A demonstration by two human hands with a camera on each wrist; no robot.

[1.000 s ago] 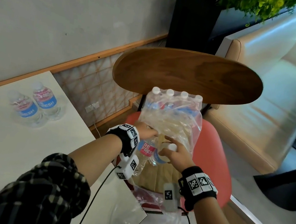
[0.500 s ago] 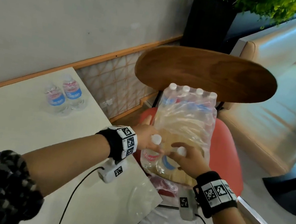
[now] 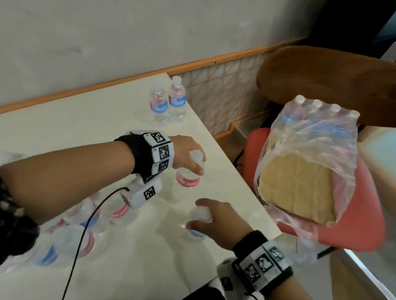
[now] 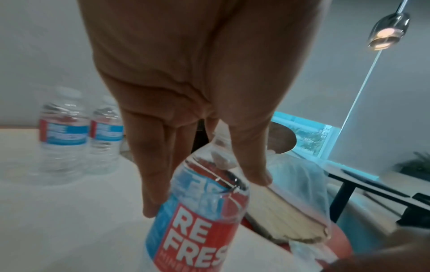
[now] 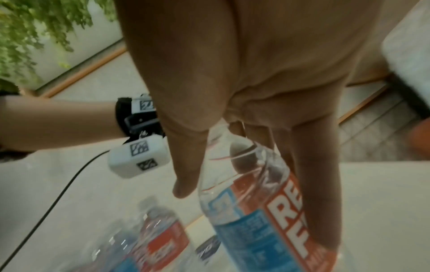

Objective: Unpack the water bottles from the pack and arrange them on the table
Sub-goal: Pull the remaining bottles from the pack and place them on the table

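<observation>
left hand (image 3: 187, 152) grips one full bottle (image 3: 189, 172) at the neck, right hand (image 3: 216, 221) another (image 3: 197, 223), both over the table (image 3: 65, 129) beside the pack (image 3: 307, 154); smooth, weighty, hold below cap

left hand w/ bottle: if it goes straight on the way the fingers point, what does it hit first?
The left hand points down, gripping a bottle by its neck. Straight on, that bottle's base would likely meet the bare table; depth is unclear.

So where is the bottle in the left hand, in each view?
Head: centre, the bottle hangs from the left hand above the table.
Left wrist: bottom centre.
Right wrist: not visible.
Shared landmark: two standing bottles by the wall.
</observation>
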